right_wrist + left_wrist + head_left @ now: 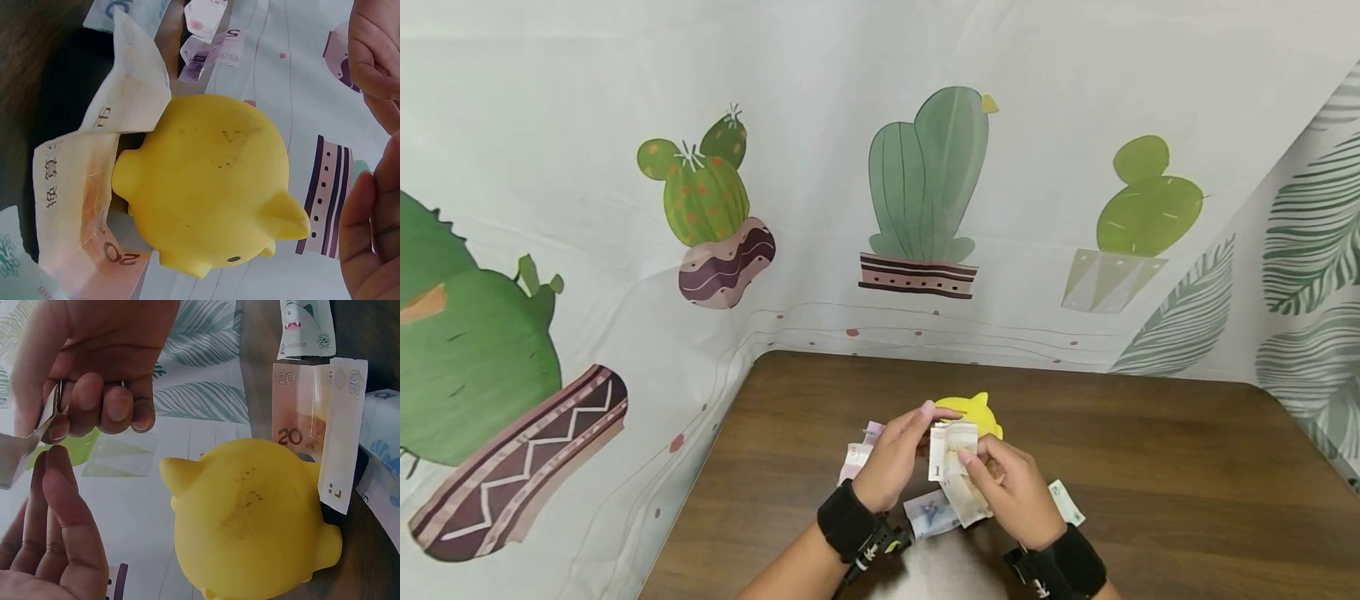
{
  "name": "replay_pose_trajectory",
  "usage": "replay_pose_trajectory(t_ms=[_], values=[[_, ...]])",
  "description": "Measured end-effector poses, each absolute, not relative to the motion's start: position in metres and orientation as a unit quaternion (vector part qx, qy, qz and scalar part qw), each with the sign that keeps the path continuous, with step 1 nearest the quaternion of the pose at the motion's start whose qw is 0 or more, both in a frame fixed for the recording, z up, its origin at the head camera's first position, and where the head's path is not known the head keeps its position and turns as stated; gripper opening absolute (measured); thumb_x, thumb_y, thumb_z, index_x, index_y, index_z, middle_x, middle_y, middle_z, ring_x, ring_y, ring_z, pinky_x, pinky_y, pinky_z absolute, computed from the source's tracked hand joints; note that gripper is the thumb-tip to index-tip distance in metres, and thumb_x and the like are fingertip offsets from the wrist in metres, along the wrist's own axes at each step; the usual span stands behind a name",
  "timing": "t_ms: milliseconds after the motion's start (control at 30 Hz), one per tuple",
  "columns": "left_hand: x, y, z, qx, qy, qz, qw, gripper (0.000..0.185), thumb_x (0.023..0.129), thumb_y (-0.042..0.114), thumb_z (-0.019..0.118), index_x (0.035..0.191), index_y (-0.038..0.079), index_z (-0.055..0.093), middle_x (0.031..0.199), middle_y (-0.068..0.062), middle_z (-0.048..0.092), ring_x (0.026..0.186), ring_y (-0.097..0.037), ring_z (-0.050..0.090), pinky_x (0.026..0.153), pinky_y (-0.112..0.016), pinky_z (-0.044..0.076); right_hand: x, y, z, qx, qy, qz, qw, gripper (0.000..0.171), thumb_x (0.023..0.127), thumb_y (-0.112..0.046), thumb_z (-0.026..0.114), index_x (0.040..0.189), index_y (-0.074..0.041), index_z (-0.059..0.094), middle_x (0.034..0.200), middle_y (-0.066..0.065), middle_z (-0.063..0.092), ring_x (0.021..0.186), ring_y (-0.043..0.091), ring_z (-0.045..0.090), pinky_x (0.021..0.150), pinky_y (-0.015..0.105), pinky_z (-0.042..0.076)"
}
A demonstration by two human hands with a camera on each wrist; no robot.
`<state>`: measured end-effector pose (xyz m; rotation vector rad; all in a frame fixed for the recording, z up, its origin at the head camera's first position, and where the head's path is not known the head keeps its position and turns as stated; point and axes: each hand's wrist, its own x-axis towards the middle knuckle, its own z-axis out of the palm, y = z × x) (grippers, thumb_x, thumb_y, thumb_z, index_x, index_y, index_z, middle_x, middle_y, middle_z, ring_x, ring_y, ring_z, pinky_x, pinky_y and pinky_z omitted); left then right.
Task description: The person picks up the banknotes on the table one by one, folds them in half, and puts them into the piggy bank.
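Two hands work over a brown table (1150,500) just in front of one yellow piggy bank (981,414). The left hand (891,458) and the right hand (1015,483) meet on one folded banknote (951,448), held upright between them; the right hand's fingers (103,403) are curled and pinch the fold, and the left hand's fingertips touch its other edge, though how firmly the left hand grips cannot be told. The note sits just in front of the piggy bank, slightly above the table. At least six more notes lie loose on the table: a brownish 20 note (300,419) against the piggy bank, a green-and-white one (1066,502) to the right, a bluish one (931,514) between the wrists, and pink and purple ones (857,457) to the left. A cloth printed with potted cactuses (925,192) and leaves stands behind the table.
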<state>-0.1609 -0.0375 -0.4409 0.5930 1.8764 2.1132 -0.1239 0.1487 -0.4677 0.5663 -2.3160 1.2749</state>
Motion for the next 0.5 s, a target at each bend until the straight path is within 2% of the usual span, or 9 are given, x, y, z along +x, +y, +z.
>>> replay_pose_trajectory(t_ms=[100, 267, 333, 500], values=[[-0.1599, -0.0362, -0.4405, 0.204, 0.638, 0.731, 0.128, 0.046, 0.108, 0.033, 0.045, 0.135, -0.002, 0.057, 0.127, -0.025, 0.063, 0.101, -0.009, 0.064, 0.083, -0.024, 0.055, -0.1243, 0.1494, -0.4681, 0.199, -0.835, 0.46, 0.227, 0.024, 0.094, -0.004, 0.069, 0.082, -0.022, 0.057, 0.074, -0.013, 0.052, 0.064, 0.0, 0.045, 0.053, 0.019, 0.04], [-0.1583, -0.0345, -0.44, 0.192, 0.666, 0.711, 0.12, 0.038, 0.097, 0.016, 0.066, 0.132, 0.003, 0.061, 0.121, -0.016, 0.066, 0.097, -0.008, 0.062, 0.081, -0.021, 0.053, -0.1247, 0.1499, -0.4678, 0.2, -0.828, 0.463, 0.246, 0.027, 0.092, -0.001, 0.07, 0.08, -0.022, 0.056, 0.072, -0.012, 0.05, 0.062, 0.0, 0.043, 0.051, 0.018, 0.038], [-0.1582, -0.0342, -0.4406, 0.187, 0.678, 0.701, 0.117, 0.036, 0.095, 0.014, 0.068, 0.128, 0.003, 0.064, 0.118, -0.013, 0.067, 0.095, -0.008, 0.062, 0.079, -0.02, 0.053, -0.1247, 0.15, -0.467, 0.2, -0.826, 0.464, 0.251, 0.028, 0.091, -0.001, 0.07, 0.08, -0.023, 0.056, 0.071, -0.012, 0.049, 0.061, -0.001, 0.042, 0.05, 0.017, 0.037], [-0.159, -0.0333, -0.4431, 0.184, 0.672, 0.708, 0.116, 0.031, 0.095, 0.01, 0.068, 0.123, -0.002, 0.066, 0.117, -0.018, 0.069, 0.096, -0.008, 0.064, 0.083, -0.021, 0.055, -0.1249, 0.1501, -0.4657, 0.195, -0.826, 0.465, 0.252, 0.028, 0.092, -0.002, 0.07, 0.079, -0.023, 0.055, 0.071, -0.013, 0.049, 0.061, -0.002, 0.041, 0.049, 0.015, 0.035]])
